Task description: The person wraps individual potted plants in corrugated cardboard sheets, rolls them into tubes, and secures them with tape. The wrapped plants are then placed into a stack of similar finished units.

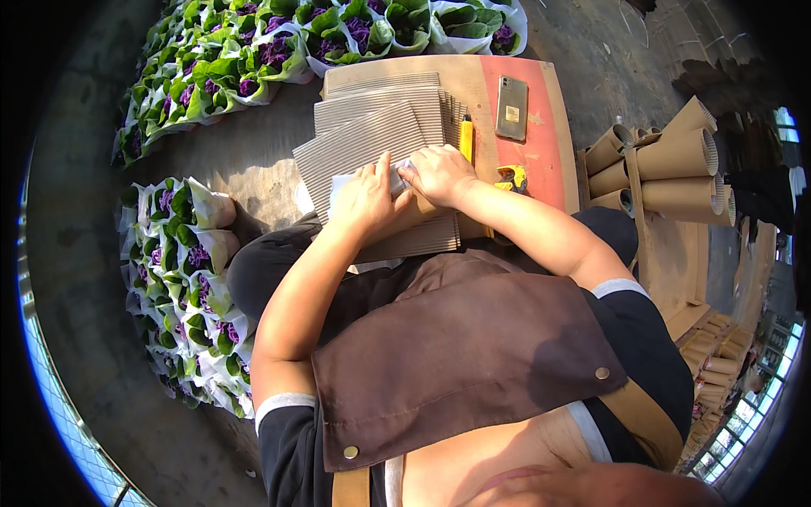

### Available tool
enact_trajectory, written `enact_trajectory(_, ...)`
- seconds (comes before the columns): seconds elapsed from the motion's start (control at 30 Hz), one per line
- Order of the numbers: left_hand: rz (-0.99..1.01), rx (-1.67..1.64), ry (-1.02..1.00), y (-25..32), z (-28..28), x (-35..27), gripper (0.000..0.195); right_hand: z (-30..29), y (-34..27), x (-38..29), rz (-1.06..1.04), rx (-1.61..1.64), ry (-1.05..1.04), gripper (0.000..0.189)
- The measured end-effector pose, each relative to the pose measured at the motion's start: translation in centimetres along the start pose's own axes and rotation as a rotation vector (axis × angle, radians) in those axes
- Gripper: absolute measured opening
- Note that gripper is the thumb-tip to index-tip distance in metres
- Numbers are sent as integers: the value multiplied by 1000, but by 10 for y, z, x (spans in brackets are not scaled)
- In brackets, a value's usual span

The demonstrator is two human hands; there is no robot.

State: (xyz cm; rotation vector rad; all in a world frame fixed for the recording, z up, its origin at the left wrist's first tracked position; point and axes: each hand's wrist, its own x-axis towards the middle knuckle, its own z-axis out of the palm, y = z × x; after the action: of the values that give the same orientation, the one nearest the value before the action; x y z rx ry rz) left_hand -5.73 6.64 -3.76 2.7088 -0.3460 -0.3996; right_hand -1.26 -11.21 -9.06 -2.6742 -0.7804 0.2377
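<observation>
Both hands work over a stack of corrugated cardboard sheets [380,114] in front of me. A white wrapped bundle [339,187] lies across the top, with a smooth brown cardboard sheet [415,214] curving up along its near side. My left hand [369,195] holds the bundle's left part, its fingers pointing away from me and its thumb towards the right. My right hand [441,176] grips the right part of the bundle with curled fingers. White material shows between the hands; most of the bundle is hidden under them.
The stack lies on a cardboard box [551,139] with a yellow utility knife [467,139], a phone [512,108] and a yellow-black tool [513,179]. Cardboard rolls [675,155] stand at right. White-sleeved purple flowering plants [203,272] stand left and far [355,32].
</observation>
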Motion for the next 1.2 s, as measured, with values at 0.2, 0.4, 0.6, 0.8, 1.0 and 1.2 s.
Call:
enact_trajectory(0.2, 257, 564, 263, -2, 43, 9, 72, -5, 9, 48, 16, 106, 143, 30)
enact_trajectory(0.4, 170, 71, -119, -10, 22, 28, 63, -4, -11, -31, -247, -37, 486, 44)
enact_trajectory(0.6, 151, -18, -205, -50, -7, 67, 89, 4, 14, 36, 52, 49, -52, 38)
enact_trajectory(0.8, -320, -62, 76, -123, 4, 58, 101, 4, 22, 105, 58, -82, 51, 46)
enact_trajectory(1.0, -75, 285, -366, -49, -25, 19, 98, 7, 11, 2, -100, 40, 322, 26)
enact_trajectory(1.2, 17, 143, -217, 41, 28, 7, 97, 9, 20, -104, -122, 249, 537, 22)
